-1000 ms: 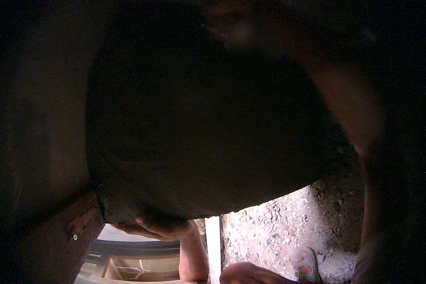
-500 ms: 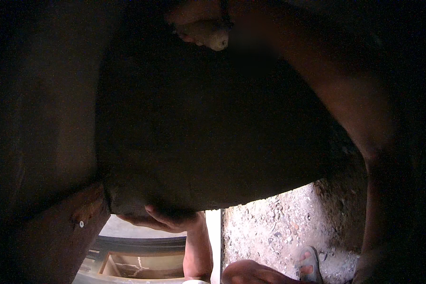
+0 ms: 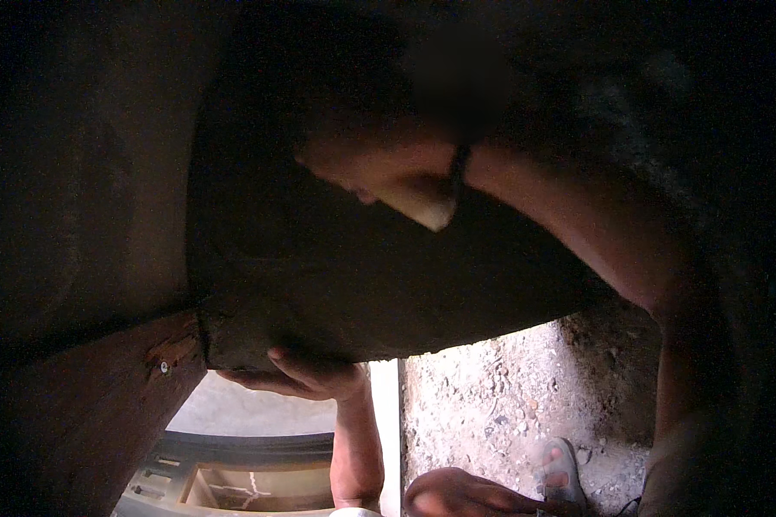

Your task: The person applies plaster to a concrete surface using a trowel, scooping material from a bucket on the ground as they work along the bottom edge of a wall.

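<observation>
A big dark surface with a curved lower edge (image 3: pixel 336 293) fills the middle of the view; poor light hides its detail. My left hand (image 3: pixel 306 375) reaches up from below and rests against that edge, fingers stretched to the left and thumb lying against it. From the right, my right arm arches across to the middle, with a dark band at the wrist. My right hand (image 3: pixel 371 164) is closed around a pale, blunt-ended thing (image 3: pixel 433 214) in front of the dark surface. Shadow hides its fingers in part and whatever lies beyond them.
A brown board (image 3: pixel 121 388) with a light screw head (image 3: pixel 164 368) slants at lower left. Below it shows a framed panel (image 3: pixel 250 487). A white upright strip (image 3: pixel 389 422) borders rough, pebbly ground (image 3: pixel 474 405). My bent knee (image 3: pixel 457 495) and a sandalled foot (image 3: pixel 560 465) are at the bottom.
My right hand has come down from the top edge toward the middle, with the pale-ended thing still in it. My left hand keeps its place against the edge; the view has shifted slightly.
</observation>
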Motion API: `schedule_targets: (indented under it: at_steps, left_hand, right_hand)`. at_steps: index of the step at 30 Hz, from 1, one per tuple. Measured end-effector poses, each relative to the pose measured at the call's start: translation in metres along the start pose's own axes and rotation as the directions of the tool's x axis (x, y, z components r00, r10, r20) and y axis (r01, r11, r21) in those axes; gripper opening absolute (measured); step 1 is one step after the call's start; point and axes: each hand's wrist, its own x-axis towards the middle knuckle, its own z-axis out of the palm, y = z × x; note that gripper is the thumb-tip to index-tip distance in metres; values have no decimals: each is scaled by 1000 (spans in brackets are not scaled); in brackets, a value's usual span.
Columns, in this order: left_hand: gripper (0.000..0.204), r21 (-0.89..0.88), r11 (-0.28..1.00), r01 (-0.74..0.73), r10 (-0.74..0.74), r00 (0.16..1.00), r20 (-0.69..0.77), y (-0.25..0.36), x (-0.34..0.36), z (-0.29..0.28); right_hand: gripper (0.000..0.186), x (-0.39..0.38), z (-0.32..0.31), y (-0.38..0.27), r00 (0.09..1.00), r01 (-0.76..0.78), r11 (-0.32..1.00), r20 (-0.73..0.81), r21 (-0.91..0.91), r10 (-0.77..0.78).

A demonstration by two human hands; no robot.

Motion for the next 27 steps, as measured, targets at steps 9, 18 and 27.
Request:
schedule_targets:
  at_steps: [9,18,27]
  left_hand:
    - [75,-172,962,210,-221,974,-44,10,8,-2]
    - [82,107,990,-93,95,995,-16,19,8,13]
    - [74,-8,997,-74,73,995,-70,10,3,14]
  right_hand:
    - [29,-65,20,12,999,-30,995,21,97,28]
    - [30,-96,-85,88,948,-217,964,-201,156,246]
    - [30,-76,-28,44,984,-123,981,-111,149,140]
